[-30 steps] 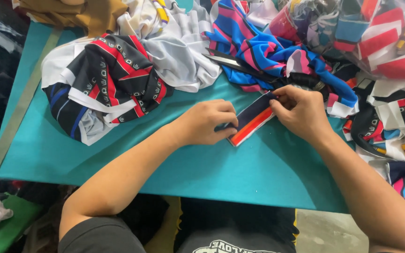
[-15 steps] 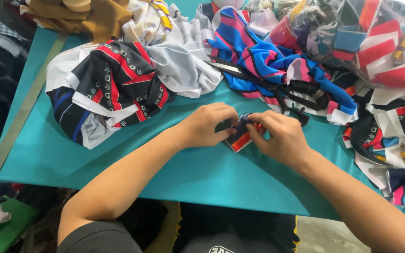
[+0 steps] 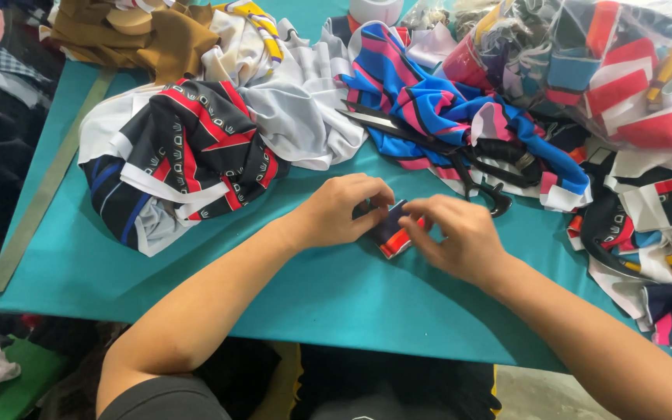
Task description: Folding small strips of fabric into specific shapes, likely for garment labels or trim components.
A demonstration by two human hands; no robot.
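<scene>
Two bare hands meet in the middle of a teal bench (image 3: 336, 299). The left hand (image 3: 344, 211) curls its fingers over one end of a small folded strip (image 3: 393, 232) of cloth. The strip is dark with red and orange stripes. The right hand (image 3: 456, 237) pinches the other end with its fingertips. The strip lies on the bench, right between the two hands, and both hands touch it. Part of it is hidden under the fingers. Just behind the right hand lie big black scissors (image 3: 445, 152). Their blades point left, and their handles rest near the right hand. The scissors lie partly on a blue, pink and black cloth (image 3: 429, 101). To the left of the hands sits a bundle (image 3: 176, 167) of black, red and white cloth. Behind it is a white cloth (image 3: 297, 109), and farther back a brown cloth (image 3: 145, 35). At the far right is a clear bag (image 3: 608, 70) stuffed with red, white and blue scraps. More scraps (image 3: 655, 249) lie on the bench below the bag, near the right arm. A long metal ruler (image 3: 44, 190) lies along the left edge of the bench, well apart from the hands.
</scene>
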